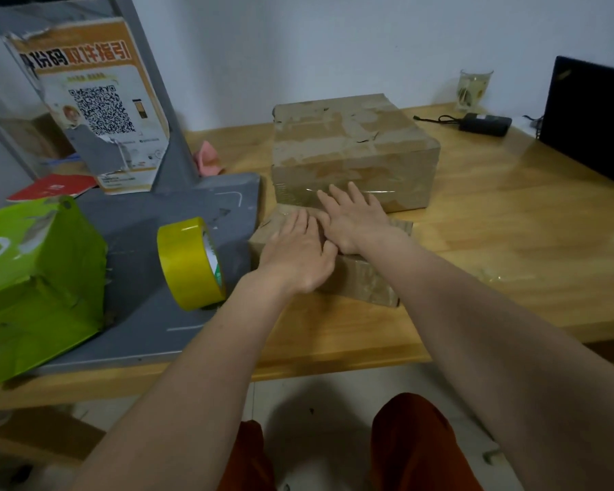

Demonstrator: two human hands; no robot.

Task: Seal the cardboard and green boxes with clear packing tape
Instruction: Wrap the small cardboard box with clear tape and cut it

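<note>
We press our left hand point(296, 256) and right hand point(355, 216), fingers spread flat, on the small cardboard box point(362, 278) right of the tape roll point(190, 264).

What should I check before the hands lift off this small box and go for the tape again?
1. Both hands flat on the small cardboard box: ok, left hand and right hand press its top with straight fingers.
2. Tape strip stuck down under the palms: cannot tell, hands cover it.
3. Tape roll within reach: ok, standing on edge on the grey base, left of the hands.
4. Large cardboard box taped: ok, glossy strips show on top and front.
5. Green box sealed: cannot tell, only partly in view.
</note>
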